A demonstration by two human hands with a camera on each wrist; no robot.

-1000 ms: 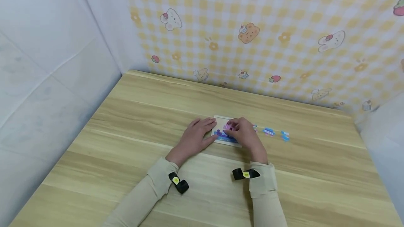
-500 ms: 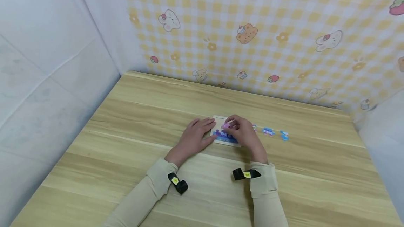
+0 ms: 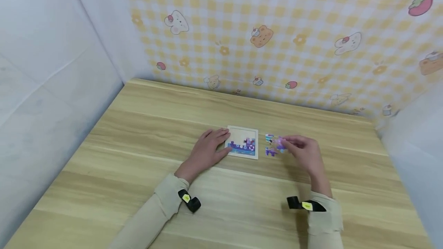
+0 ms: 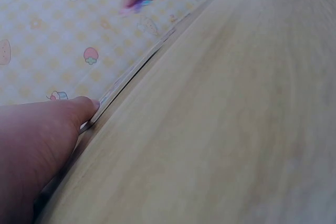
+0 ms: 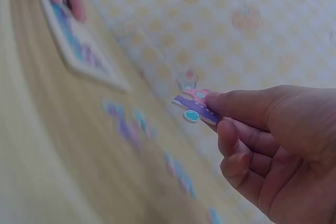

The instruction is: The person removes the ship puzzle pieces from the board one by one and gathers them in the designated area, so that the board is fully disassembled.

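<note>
My right hand (image 3: 306, 155) pinches a pink and purple jigsaw piece (image 5: 198, 106) between thumb and fingers. It is held up above loose pieces to the right of the puzzle tray (image 3: 238, 133). The tray is a white-edged square, filled along the bottom and lower right with blue and purple pieces; its upper left shows bare board. My left hand (image 3: 205, 150) rests on the tray's left edge with fingers extended. In the left wrist view the thumb (image 4: 79, 109) touches that edge.
Beside the tray's right edge lie loose pieces, one striped (image 3: 269, 137) and one purple (image 3: 271, 151). More loose pieces (image 5: 180, 176) lie below the right hand in the right wrist view. A checked cloth (image 3: 242, 41) covers the wall behind the wooden table (image 3: 166, 122).
My right hand, earlier holding a pink piece above the tray, has moved right, off the tray, and holds a pink and purple piece over the loose ones. The left hand stays on the tray.
</note>
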